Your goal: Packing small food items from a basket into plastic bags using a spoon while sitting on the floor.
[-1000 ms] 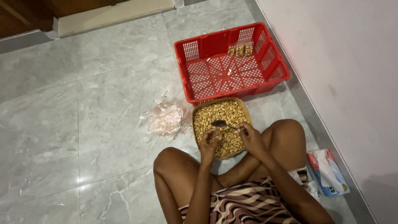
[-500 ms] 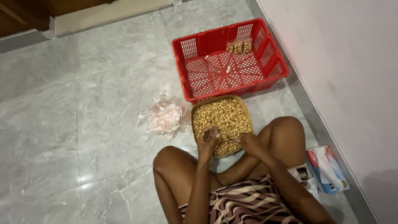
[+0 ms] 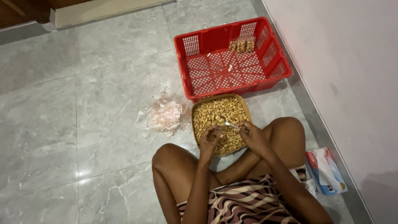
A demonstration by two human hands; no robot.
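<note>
A round woven tray heaped with shelled peanuts sits on the floor between my knees. My right hand holds a small metal spoon over the nuts, its bowl pointing toward my left hand. Just left of the spoon tip, my left hand is curled around what looks like a small clear bag; the bag itself is hard to make out. Both hands hover over the near half of the tray.
A red plastic basket stands just beyond the tray, with a few small filled packets in its far corner. Crumpled clear bags lie left of the tray. A tissue pack lies by my right thigh, along the wall.
The spoon, lying out over the nuts a second ago, has come back beside my left hand. Both hands stay over the tray's near half.
</note>
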